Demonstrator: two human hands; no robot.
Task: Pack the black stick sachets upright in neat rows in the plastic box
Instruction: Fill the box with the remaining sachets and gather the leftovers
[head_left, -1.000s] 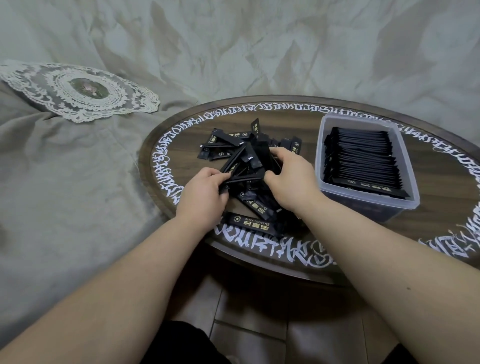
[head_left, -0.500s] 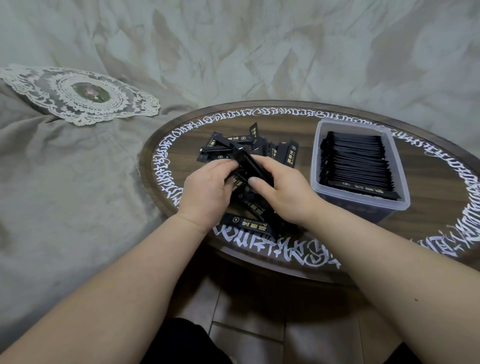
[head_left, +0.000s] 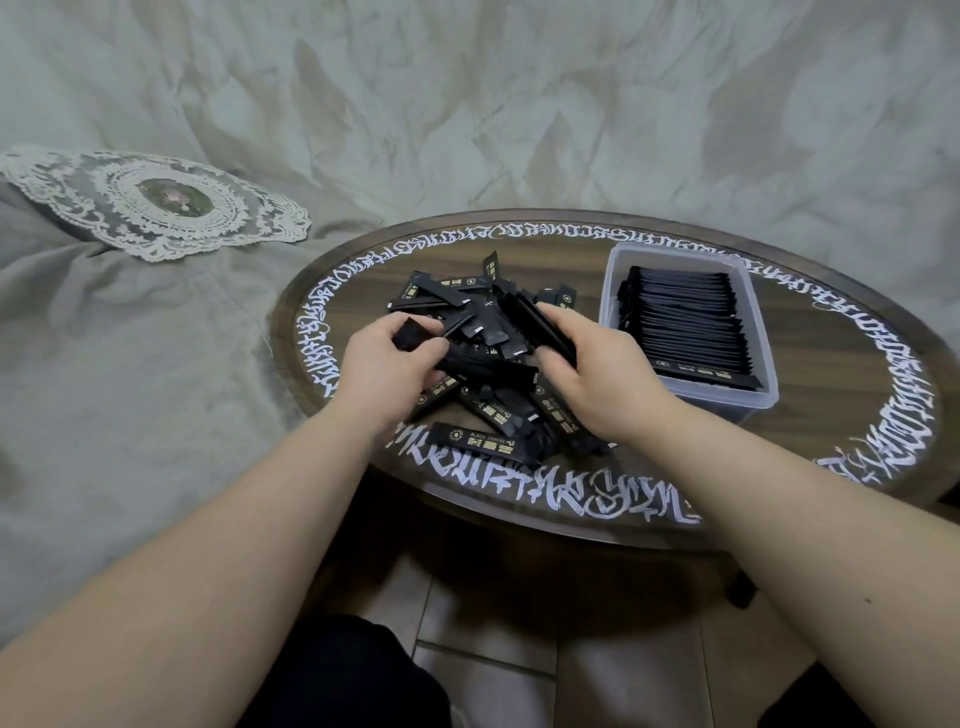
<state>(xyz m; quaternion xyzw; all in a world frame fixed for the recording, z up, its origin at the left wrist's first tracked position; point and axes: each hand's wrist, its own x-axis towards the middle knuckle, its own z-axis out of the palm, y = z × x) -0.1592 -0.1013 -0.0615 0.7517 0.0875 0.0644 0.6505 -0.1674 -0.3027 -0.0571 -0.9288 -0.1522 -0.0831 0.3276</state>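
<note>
A loose pile of black stick sachets with gold print lies in the middle of the round table. My left hand grips a few sachets at the pile's left side. My right hand holds another bunch of sachets that slants up and away from it. Both hands sit over the pile, close together. To the right stands the clear plastic box, with a dense row of sachets standing upright inside. One sachet lies flat near the table's front edge.
The round dark wooden table has white script around its rim. A grey-green cloth covers the seat to the left and behind, with a lace doily on it. Tiled floor shows below the table.
Both hands have drawn slightly apart over the pile. The right hand now holds a slanted bunch, and the left hand has closed on a separate bunch.
</note>
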